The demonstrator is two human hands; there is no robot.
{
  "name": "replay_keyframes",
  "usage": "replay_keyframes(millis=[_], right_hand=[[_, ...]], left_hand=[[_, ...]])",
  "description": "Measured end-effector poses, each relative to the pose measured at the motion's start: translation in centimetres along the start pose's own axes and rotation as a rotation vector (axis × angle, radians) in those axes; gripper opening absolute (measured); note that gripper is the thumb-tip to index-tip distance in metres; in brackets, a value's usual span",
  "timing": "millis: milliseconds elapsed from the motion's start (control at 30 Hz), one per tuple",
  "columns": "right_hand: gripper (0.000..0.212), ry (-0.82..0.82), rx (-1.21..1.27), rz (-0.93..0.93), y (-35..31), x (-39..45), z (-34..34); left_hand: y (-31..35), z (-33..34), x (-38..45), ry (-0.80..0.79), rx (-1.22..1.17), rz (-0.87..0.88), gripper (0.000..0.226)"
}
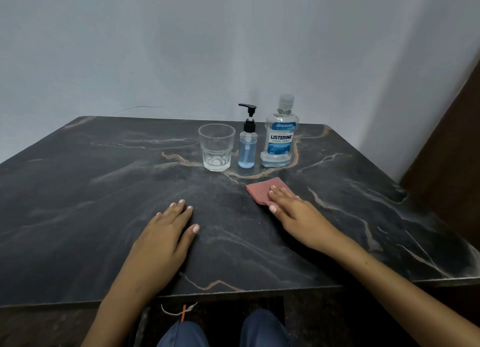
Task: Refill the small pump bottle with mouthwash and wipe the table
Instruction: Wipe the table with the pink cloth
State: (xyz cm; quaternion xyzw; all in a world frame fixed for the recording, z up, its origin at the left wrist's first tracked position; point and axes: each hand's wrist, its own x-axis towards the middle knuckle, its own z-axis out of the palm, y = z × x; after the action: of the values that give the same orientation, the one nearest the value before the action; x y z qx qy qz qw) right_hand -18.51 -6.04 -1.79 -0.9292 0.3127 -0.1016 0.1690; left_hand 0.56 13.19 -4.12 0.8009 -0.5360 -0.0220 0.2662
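- The small pump bottle [247, 144] stands upright near the far edge of the desk [104, 190], pump head on, blue liquid filling most of its body.
- Just to its right stands the mouthwash bottle [280, 136], capped and nearly drained; just to its left stands an empty glass [216, 146].
- A pink cloth [262, 189] lies flat in front of the bottles, the right hand [293, 211] pressing it down with fingers spread, pinching nothing.
- The left hand [166, 229] rests flat and spread on the bare desk, well apart from the cloth.
- The refill looks finished, with the wiping in hand.
- Risk: a long forward stroke could bump the bottles or the glass, tipping them.
- The light pump bottle would likely topple first.
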Motion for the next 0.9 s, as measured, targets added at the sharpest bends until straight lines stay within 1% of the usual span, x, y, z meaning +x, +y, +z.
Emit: replay_keyframes(millis=[133,267,367,433,533,600,700,800,900], right_hand=[[0.048,-0.094,-0.044,-0.061,-3.3,4.2,0.8],[0.049,-0.188,-0.035,-0.256,-6.7,5.4,2.2],[0.047,-0.217,0.037,-0.378,-5.8,3.7,2.0],[0.046,-0.207,0.061,-0.394,-4.3,2.6,1.7],[0.046,-0.155,0.059,-0.36,-3.1,2.4,1.7],[0.046,-0.14,0.04,-0.336,-3.8,3.7,1.8],[0.048,-0.162,0.012,-0.31,-6.0,6.6,2.4],[0.048,-0.199,-0.003,-0.356,-8.6,8.4,3.4],[0.047,-0.227,0.028,-0.455,-9.1,7.7,4.0]], left_hand=[[0.3,-0.1,0.0,-0.004,0.03,-0.014,0.051],[0.4,-0.3,0.0,-0.005,0.066,-0.015,0.051],[0.5,-0.5,-0.1,-0.007,0.095,-0.024,0.051],[0.2,-0.7,-0.5,-0.005,0.119,-0.033,0.051],[-0.9,-1.5,-1.1,-0.008,0.146,-0.054,0.051],[-1.7,-2.2,-1.5,-0.009,0.16,-0.073,0.051],[-2.1,-2.6,-1.9,0.004,0.1,-0.096,0.051],[-2.0,-2.3,-1.9,0.028,0.097,-0.099,0.051],[-2.2,-2.1,-2.0,0.06,0.071,-0.106,0.051]])
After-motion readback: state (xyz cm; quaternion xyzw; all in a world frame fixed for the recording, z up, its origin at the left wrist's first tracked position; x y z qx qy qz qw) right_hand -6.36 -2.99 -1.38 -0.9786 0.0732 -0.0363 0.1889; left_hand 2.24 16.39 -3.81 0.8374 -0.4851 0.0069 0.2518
